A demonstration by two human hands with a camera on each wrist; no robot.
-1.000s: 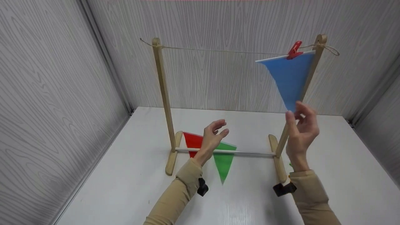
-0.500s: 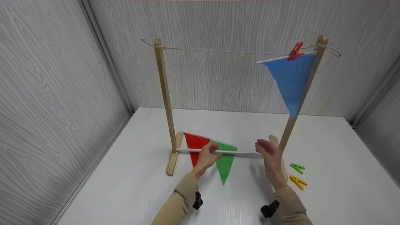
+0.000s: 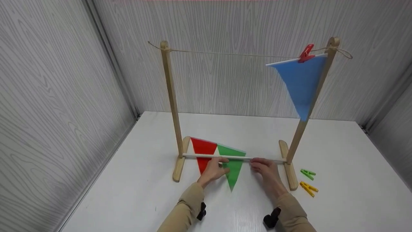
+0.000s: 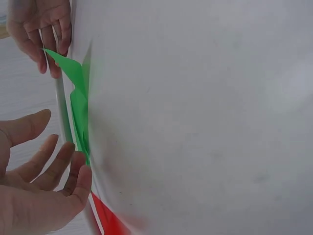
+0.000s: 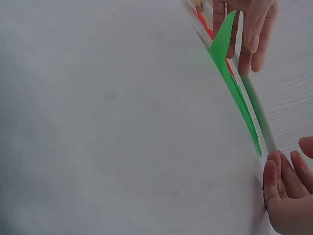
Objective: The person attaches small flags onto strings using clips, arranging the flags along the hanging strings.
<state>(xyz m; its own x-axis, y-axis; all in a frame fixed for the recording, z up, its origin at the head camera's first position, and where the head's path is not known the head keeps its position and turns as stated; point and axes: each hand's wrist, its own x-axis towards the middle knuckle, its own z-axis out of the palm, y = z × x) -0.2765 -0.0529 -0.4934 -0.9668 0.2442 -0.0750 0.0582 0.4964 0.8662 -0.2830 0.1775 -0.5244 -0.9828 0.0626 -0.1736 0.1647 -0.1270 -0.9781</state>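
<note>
My left hand (image 3: pixel 212 172) is over the lower part of a red pennant (image 3: pixel 204 147) and beside a green pennant (image 3: pixel 233 172), fingers loosely bent. In the left wrist view its fingertips lie close to the green pennant (image 4: pixel 79 112); no pinch shows. My right hand (image 3: pixel 265 170) has its fingertips at the white crossbar (image 3: pixel 199 155), right of the green pennant. In the right wrist view, its fingers are relaxed by the bar; whether they touch it is unclear. Both pennants lie on the table behind and under the bar.
A wooden stand with left post (image 3: pixel 171 93) and right post (image 3: pixel 297 135) carries a string (image 3: pixel 225 53). A blue pennant (image 3: pixel 299 85) hangs there by a red clothespin (image 3: pixel 305 54). A green clothespin (image 3: pixel 308 174) and a yellow clothespin (image 3: pixel 308 188) lie at right.
My right hand has come down from the blue pennant's tip to the crossbar, moving left. My left hand has lowered toward the pennants. The blue pennant stays hanging.
</note>
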